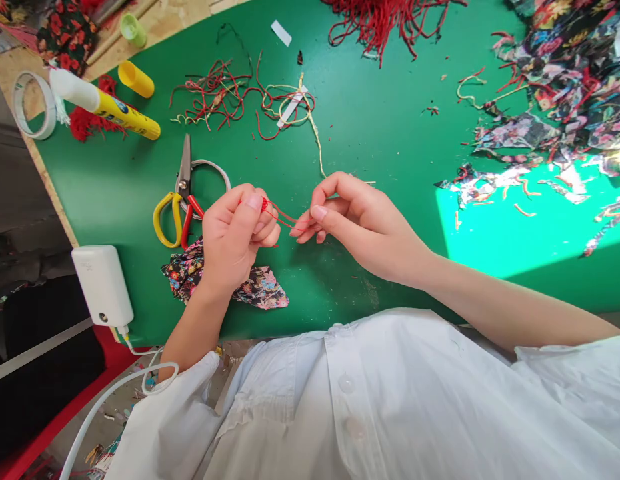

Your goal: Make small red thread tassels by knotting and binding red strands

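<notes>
My left hand is closed in a pinch on one end of a thin red cord, above the green table mat. My right hand pinches the other end of the same cord, thumb against fingers. The cord stretches a short way between the two hands. A cream string runs from a tangle of red and cream cords toward my right hand. Under my left wrist lies a piece of flowered fabric.
Scissors with yellow and red handles lie left of my left hand. A yellow glue stick, its cap, a tape roll and a white power bank sit at the left. Fabric scraps crowd the right; red cords lie at the top.
</notes>
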### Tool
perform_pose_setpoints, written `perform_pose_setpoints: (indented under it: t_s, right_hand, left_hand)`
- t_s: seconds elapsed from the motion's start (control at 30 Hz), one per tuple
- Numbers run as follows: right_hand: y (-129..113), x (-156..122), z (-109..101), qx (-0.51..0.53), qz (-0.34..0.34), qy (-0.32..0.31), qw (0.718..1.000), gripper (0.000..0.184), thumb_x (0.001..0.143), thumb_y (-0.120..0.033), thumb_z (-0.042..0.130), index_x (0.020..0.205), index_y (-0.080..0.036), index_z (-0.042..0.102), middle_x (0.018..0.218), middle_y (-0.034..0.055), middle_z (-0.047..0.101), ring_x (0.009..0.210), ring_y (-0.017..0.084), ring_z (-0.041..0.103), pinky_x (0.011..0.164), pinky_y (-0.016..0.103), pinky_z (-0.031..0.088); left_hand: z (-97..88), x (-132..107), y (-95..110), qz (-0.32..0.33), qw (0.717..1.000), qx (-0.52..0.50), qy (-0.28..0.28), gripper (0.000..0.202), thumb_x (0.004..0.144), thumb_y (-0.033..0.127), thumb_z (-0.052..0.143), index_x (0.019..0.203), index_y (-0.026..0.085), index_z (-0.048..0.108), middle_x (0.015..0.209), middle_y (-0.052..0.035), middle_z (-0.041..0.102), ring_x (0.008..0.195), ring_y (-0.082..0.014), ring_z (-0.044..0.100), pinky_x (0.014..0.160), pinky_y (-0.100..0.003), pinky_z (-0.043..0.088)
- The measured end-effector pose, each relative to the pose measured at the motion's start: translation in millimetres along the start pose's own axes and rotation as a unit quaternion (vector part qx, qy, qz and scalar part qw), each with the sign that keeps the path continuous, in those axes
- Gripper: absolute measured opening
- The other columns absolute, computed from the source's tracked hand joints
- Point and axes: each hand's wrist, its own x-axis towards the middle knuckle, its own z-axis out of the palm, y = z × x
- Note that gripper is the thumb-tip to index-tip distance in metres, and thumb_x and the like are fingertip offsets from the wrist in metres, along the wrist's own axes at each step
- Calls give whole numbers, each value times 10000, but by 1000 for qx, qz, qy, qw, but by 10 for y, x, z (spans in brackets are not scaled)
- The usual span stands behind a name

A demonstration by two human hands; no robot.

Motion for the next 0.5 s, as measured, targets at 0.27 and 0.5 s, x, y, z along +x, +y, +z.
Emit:
perform_pose_setpoints:
  t_s: [0.27, 0.5]
  right_hand:
    - [22, -53, -17, -334, -108, 43, 935, 201, 824, -104, 418, 958, -173, 551, 904, 66, 654, 828, 184, 623, 740, 345, 506]
    - [29, -55, -20, -378, -194, 72, 902, 217, 847, -190, 428, 1056, -205, 485, 1098, 111, 597, 1053, 257, 569, 892, 468, 483]
  left_hand:
    - [-7, 5, -19, 9, 999, 39, -15, 464, 845, 377, 614, 575, 188, 288, 519, 75, 238, 402, -33, 218, 371, -169, 269]
    - [-31, -15, -52, 3, 997, 52, -59, 464, 807, 428, 644, 591, 192, 308, 534, 70, 252, 427, -39, 221, 377, -171, 268]
